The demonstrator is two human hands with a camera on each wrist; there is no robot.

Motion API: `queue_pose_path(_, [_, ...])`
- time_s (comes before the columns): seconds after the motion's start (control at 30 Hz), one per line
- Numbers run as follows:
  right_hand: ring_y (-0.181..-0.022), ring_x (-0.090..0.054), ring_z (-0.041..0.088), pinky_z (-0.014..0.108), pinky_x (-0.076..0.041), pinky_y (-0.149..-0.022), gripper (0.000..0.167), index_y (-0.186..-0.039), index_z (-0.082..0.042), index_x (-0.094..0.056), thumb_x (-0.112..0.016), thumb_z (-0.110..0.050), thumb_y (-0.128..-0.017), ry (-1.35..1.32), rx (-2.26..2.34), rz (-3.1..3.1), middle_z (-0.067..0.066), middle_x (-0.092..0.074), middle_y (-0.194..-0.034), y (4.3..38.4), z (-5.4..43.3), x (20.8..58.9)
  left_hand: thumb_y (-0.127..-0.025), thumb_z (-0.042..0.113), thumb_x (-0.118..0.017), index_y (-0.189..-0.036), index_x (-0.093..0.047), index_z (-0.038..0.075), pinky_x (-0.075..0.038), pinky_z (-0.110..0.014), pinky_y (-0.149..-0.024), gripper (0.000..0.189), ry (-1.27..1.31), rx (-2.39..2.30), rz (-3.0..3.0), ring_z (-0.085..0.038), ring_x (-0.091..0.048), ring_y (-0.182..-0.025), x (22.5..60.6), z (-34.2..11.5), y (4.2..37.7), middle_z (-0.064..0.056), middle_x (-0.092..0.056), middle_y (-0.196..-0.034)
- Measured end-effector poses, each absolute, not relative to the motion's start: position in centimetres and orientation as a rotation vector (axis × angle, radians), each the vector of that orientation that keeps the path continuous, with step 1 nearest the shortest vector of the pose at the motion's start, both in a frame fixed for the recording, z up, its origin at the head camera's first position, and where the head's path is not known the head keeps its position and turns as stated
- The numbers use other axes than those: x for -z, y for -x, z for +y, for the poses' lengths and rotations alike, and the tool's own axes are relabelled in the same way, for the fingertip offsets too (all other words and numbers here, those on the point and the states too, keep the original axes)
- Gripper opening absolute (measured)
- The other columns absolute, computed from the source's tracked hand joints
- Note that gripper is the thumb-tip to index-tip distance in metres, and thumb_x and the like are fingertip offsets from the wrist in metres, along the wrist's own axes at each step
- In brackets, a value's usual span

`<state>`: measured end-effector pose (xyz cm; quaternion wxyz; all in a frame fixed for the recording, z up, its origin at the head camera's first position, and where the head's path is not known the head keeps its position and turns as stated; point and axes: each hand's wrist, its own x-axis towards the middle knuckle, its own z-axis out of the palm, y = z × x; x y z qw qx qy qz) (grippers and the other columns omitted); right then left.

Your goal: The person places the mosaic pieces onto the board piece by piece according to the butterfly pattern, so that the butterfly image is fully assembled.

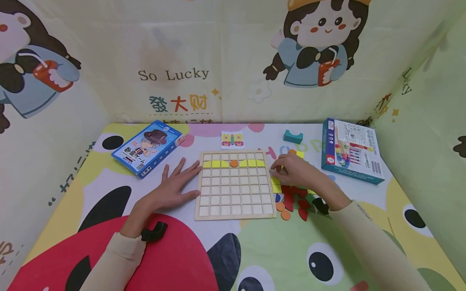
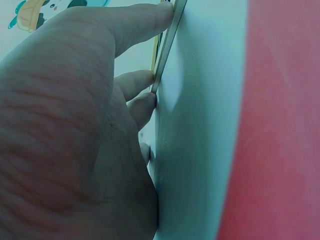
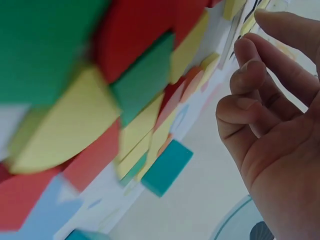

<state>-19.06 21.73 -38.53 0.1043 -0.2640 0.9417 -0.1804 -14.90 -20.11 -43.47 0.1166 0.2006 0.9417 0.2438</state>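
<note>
A square wooden grid board [image 1: 236, 219] lies at the middle of the table. Its second row from the top has yellow pieces [image 1: 215, 163] on either side of one orange disc [image 1: 234, 163]. My left hand [image 1: 171, 190] is spread flat, its fingertips and thumb at the board's left edge; the left wrist view shows fingertips [image 2: 162, 15] against that edge. Beside the board's right edge is my right hand [image 1: 296, 171], over the loose pieces. Its fingers are loosely bent, with a gap between thumb and index finger [image 3: 245, 47] and nothing visibly held.
Red pieces [image 1: 289, 202], orange discs [image 1: 285, 215] and yellow pieces [image 1: 276, 186] lie heaped right of the board. Behind it lie a butterfly pattern card [image 1: 232, 140] and a teal block [image 1: 293, 136]. A blue box [image 1: 147, 147] lies left, another box [image 1: 351, 151] right.
</note>
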Motion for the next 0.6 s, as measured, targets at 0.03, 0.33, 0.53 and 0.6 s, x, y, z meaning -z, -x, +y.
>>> queue_pose_path(0.03, [-0.082, -0.058, 0.013, 0.022, -0.052, -0.066, 0.024, -0.117, -0.009, -0.081, -0.077, -0.021, -0.097, 0.784, 0.527, 2.769, 0.006, -0.074, -0.104, 18.9, 22.1, 38.6, -0.094, 0.056, -0.067, -0.169, -0.029, 0.028, 0.017, -0.076, -0.125, 0.088, -0.587, -0.714, 2.757, -0.04, 0.007, -0.168, 43.5, -20.1, 14.9, -0.002, -0.018, -0.18])
queue_pose_path(0.33, [-0.08, -0.057, 0.009, 0.021, -0.05, -0.066, 0.022, -0.114, -0.012, -0.081, -0.081, -0.021, -0.094, 0.857, 0.516, 2.738, 0.003, -0.074, -0.102, 17.8, 23.6, 39.3, -0.095, 0.055, -0.067, -0.169, -0.029, 0.027, 0.017, -0.077, -0.124, 0.088, -0.58, -0.711, 2.758, -0.04, 0.007, -0.168, 43.3, -20.2, 14.9, -0.003, -0.019, -0.18])
queue_pose_path(0.53, [-0.083, -0.059, 0.009, 0.02, -0.053, -0.069, 0.025, -0.117, -0.01, -0.08, -0.08, -0.023, -0.095, 0.816, 0.508, 2.756, 0.003, -0.074, -0.104, 17.8, 23.7, 39.5, -0.095, 0.055, -0.067, -0.169, -0.029, 0.026, 0.017, -0.076, -0.124, 0.088, -0.587, -0.721, 2.752, -0.04, 0.007, -0.168, 43.3, -20.1, 14.9, -0.003, -0.019, -0.18])
queue_pose_path(0.6, [-0.085, -0.06, 0.01, 0.021, -0.053, -0.07, 0.027, -0.119, -0.01, -0.079, -0.079, -0.024, -0.096, 0.785, 0.507, 2.757, 0.002, -0.073, -0.104, 17.7, 23.8, 39.5, -0.094, 0.054, -0.067, -0.169, -0.03, 0.026, 0.017, -0.076, -0.125, 0.088, -0.589, -0.723, 2.752, -0.04, 0.007, -0.168, 43.3, -20.1, 14.9, -0.003, -0.019, -0.18])
